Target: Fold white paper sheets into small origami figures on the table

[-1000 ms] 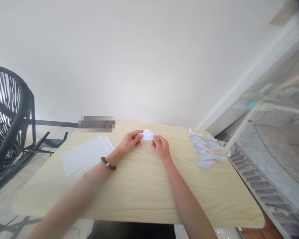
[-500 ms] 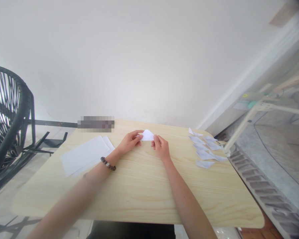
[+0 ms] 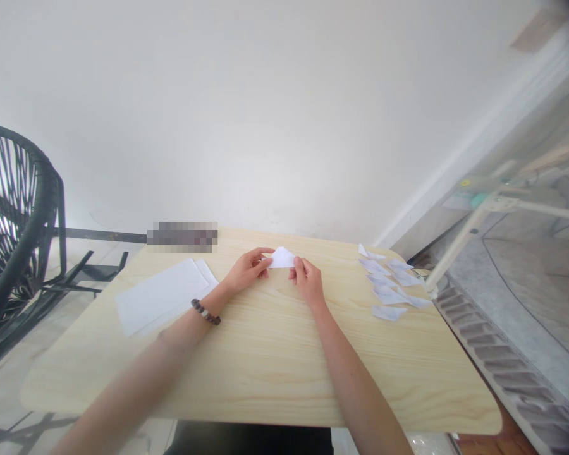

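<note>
A small folded piece of white paper (image 3: 282, 258) with a peaked top is held up between both hands over the middle of the table. My left hand (image 3: 248, 269), with a dark beaded bracelet (image 3: 205, 312) at its wrist, pinches the paper's left end between thumb and fingers. At the right end, my right hand (image 3: 308, 280) grips it the same way. To the left lie flat white paper sheets (image 3: 164, 297), partly overlapping. Several folded white paper pieces (image 3: 389, 295) are spread out on the right side of the table.
The light wooden table (image 3: 265, 379) stands against a white wall (image 3: 265, 126). A dark woven chair (image 3: 23, 221) is at the left. A blurred-out dark patch (image 3: 183, 237) covers the back left table edge. At the right, a white metal frame (image 3: 469, 234) rises beside the table.
</note>
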A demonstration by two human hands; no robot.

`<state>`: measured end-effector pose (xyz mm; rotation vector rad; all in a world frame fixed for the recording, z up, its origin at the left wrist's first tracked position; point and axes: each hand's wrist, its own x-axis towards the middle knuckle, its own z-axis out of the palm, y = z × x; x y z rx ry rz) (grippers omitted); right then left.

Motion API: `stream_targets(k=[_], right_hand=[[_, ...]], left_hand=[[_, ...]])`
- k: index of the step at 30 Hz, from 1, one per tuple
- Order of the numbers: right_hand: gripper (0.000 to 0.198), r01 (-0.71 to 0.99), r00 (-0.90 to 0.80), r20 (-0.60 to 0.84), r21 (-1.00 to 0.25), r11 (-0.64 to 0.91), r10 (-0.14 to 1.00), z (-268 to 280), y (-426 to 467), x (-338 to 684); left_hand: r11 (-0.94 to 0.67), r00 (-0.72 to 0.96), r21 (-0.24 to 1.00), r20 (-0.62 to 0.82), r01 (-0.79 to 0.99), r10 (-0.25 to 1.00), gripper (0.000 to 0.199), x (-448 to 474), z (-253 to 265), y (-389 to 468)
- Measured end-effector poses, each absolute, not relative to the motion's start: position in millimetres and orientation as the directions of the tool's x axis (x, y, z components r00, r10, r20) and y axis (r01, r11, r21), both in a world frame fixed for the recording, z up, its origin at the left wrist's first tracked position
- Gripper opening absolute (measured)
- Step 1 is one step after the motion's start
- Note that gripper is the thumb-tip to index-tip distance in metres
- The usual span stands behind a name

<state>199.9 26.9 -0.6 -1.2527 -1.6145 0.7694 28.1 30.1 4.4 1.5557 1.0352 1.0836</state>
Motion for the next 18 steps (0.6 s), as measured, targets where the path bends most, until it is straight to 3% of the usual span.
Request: stream_targets(k=[4, 11, 18], right_hand=[[0.042, 0.310, -0.080, 0.267, -0.909, 0.279, 0.960, -0.5, 25.9, 199.0], [0.041, 0.414, -0.013, 0.333, -0.856, 0.308, 0.943, -1.2, 27.5, 201.2], [0.031, 0.337, 0.040, 0.369, -0.880, 0.335, 0.929, -4.7, 32.4, 199.0]], left_hand=[[-0.205, 0.248, 0.974, 0.176, 0.096, 0.953, 0.038, 27.9, 2.8, 30.8], [-0.182, 0.214, 0.982, 0.169, 0.042, 0.962, 0.032, 29.7, 2.3, 31.4], [-0.230, 0.162, 0.973, 0.225, 0.014, 0.961, 0.027, 28.5, 1.8, 33.4]])
